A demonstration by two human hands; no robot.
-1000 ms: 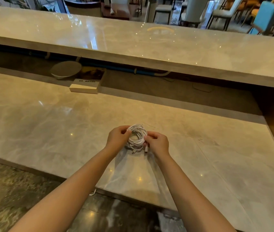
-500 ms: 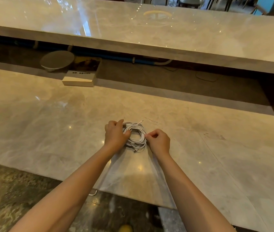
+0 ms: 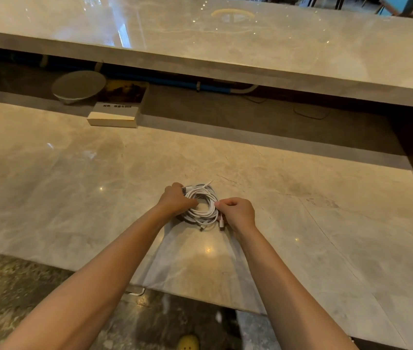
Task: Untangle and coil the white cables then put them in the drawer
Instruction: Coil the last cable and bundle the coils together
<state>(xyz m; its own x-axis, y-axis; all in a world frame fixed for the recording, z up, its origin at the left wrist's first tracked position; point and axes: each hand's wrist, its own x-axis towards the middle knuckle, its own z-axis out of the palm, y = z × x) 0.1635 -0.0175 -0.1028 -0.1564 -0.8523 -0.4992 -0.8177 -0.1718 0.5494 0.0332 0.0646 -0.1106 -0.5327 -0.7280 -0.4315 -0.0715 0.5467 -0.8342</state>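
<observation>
Hands gripping a coil of white cables on a marble counter

Cables, white and wound into a loose round coil, lie on the pale marble counter in front of me. My left hand presses over the coil's left edge, fingers curled down onto the strands. My right hand pinches the coil's right edge, thumb and fingers closed on the loops. Two plug ends poke out at the near side, beside the right hand. Farther back, a white box sits on a lower shelf beside a round grey dish.
</observation>
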